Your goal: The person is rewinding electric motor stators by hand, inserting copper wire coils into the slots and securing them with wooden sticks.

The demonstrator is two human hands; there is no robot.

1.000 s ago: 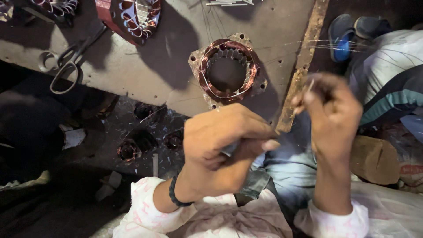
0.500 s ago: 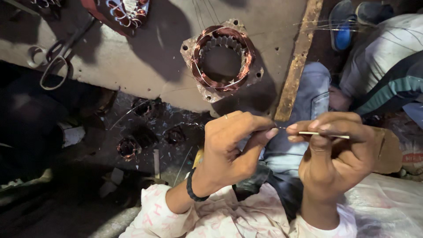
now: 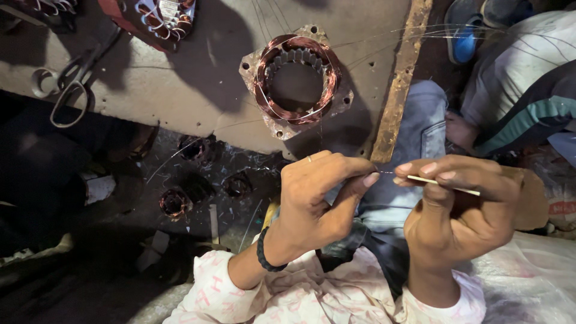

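My left hand pinches the end of a thin wire between thumb and forefinger. My right hand holds a thin pale sleeve tube horizontally, its tip almost touching the left fingertips. The wire runs into the tube's left end. A motor stator with copper windings lies on the grey workbench above my hands, with fine wires stretching from it toward the upper right. I wear a black wristband on the left wrist and pale patterned sleeves.
Black scissors lie at the bench's left. Another wound stator sits at the top. Smaller wound parts lie on the dark floor below the bench. A wooden strip edges the bench. Another person in striped clothing sits at the right.
My right hand has come down from a raised position to level with the left. The tube now lies horizontal and the two hands have drawn close together.
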